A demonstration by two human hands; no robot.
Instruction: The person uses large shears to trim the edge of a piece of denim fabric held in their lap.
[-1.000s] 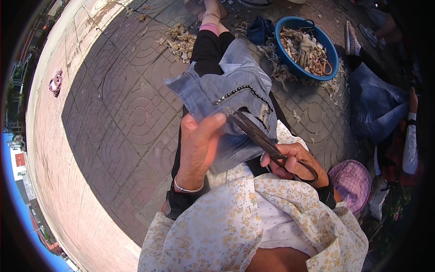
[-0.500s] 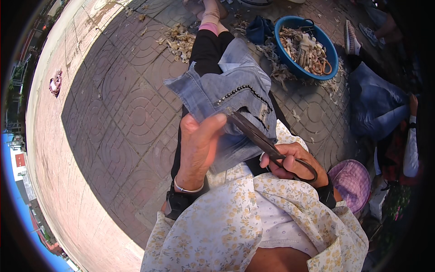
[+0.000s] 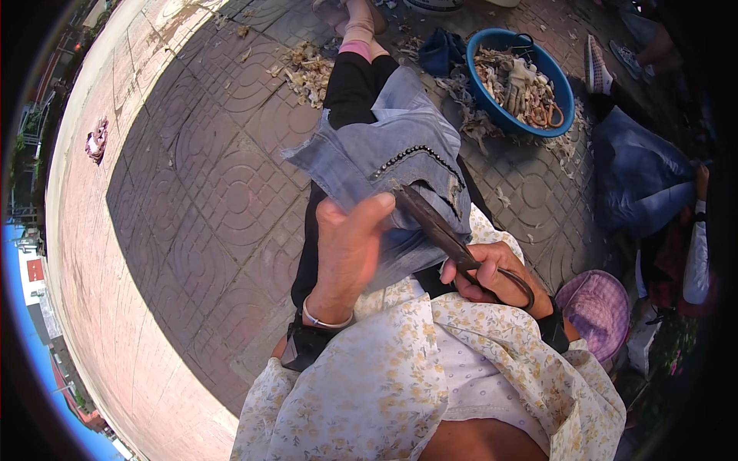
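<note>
My right hand (image 3: 501, 270) grips a pair of dark, worn scissors (image 3: 432, 223), with the loop handle around its fingers. The blades point up and left over my lap, close together. My left hand (image 3: 347, 242) is closed by the blade tips, thumb on top. Blur hides what its fingers pinch. A small pale tuft shows at the tips. Under both hands lies a faded blue denim cloth (image 3: 350, 150), frayed along its left edge. A curved row of dark shiny beads (image 3: 415, 152) decorates it, beside a dark opening.
A blue basin (image 3: 503, 115) at the far right holds pale dry scraps and a glove (image 3: 523, 81). More scraps (image 3: 307, 73) litter the paving near my feet. A checked pink hat (image 3: 593, 315) is at my right. Another person in denim (image 3: 642, 177) sits beyond it.
My left hand has shifted slightly right, still next to the blade tips, and is blurred by motion. The scissor blades look closer together. My right hand keeps its grip in nearly the same place.
</note>
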